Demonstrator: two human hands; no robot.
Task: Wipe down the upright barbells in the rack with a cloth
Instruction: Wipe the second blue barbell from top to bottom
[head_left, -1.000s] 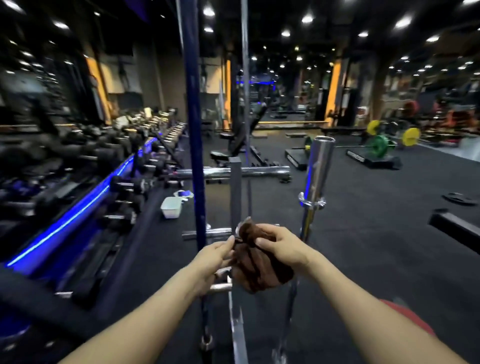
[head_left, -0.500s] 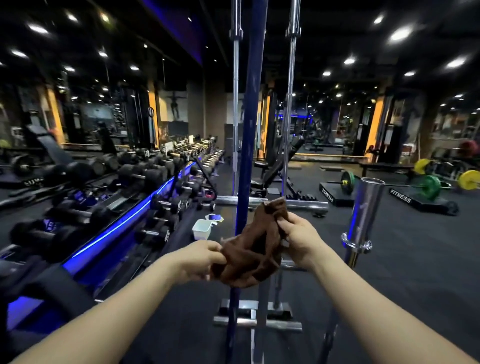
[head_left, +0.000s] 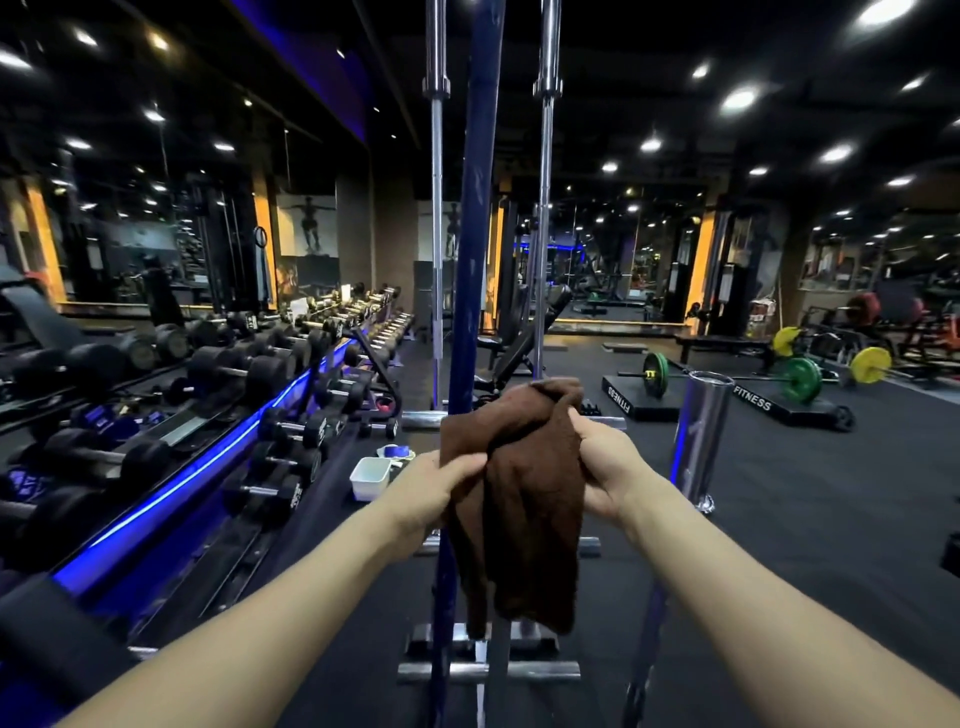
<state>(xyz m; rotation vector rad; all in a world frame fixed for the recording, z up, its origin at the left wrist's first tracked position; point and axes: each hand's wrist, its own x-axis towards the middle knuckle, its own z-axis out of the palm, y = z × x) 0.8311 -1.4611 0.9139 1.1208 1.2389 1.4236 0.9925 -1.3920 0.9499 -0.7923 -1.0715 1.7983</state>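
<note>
A brown cloth (head_left: 524, 499) hangs in front of me at mid-frame, its lower end dangling over the rack. My left hand (head_left: 434, 488) pinches its left edge and my right hand (head_left: 605, 467) grips its right side. Directly behind the cloth stands a blue upright barbell (head_left: 475, 249). Two chrome upright barbells rise beside it, one on the left (head_left: 437, 223) and one on the right (head_left: 543, 223). A shorter chrome bar sleeve (head_left: 701, 436) stands at the right of my right hand. The rack's metal base (head_left: 488, 670) lies on the floor below.
A long dumbbell rack (head_left: 218, 395) with a blue light strip runs along the left. A white tub (head_left: 370, 478) sits on the dark floor beside it. Loaded barbells with green and yellow plates (head_left: 802, 379) rest on platforms at the right. A bench (head_left: 514, 338) stands behind the rack.
The view has tilted upward, showing more of the upright bars. The cloth has unfolded from a bunched wad and now hangs longer between my hands, which have spread slightly apart.
</note>
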